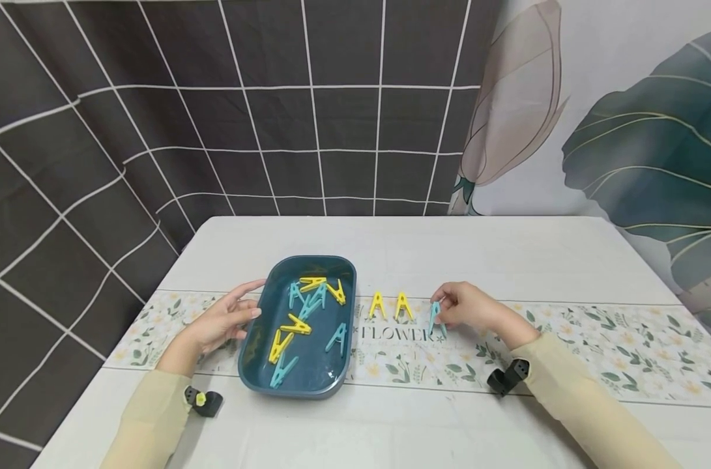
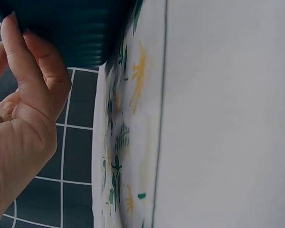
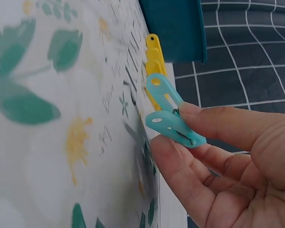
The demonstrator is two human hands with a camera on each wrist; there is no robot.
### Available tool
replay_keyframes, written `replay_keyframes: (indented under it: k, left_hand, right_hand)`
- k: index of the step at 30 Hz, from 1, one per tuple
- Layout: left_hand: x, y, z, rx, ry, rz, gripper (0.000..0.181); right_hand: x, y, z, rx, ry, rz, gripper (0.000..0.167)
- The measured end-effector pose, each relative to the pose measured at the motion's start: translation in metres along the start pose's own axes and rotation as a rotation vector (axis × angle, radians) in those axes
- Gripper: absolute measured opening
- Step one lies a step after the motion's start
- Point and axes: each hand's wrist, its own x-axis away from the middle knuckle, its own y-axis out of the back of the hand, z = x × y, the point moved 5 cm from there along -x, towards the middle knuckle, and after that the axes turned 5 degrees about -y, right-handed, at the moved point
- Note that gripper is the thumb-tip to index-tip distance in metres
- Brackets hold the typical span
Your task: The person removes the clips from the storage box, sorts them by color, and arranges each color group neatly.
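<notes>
Two yellow plastic A-shaped clothespins (image 1: 377, 298) sit on the white, flower-banded worktop (image 1: 402, 417), beside a dark-blue rounded plastic basin (image 1: 296, 391) holding about four yellow and four turquoise ones, some overlapping. Your right grip (image 1: 465, 306) pinches one turquoise plastic clothespin (image 3: 183, 130) right of the pair; your left grip (image 1: 225, 321) is loosely spread, fingertips at the basin's outer wall.

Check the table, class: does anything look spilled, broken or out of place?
Nothing stands out. The clips in the tray lie jumbled but look whole; two yellow clips sit side by side outside, and the right hand pinches a blue clip.
</notes>
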Motion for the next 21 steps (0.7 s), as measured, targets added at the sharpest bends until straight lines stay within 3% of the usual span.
replay_keyframes:
  k: [21]
  left_hand:
    - [-0.001, -0.001, 0.001, 0.013, -0.001, 0.002, 0.066]
  right_hand:
    - [-0.030, 0.007, -0.003, 0.102, -0.032, -0.068, 0.035]
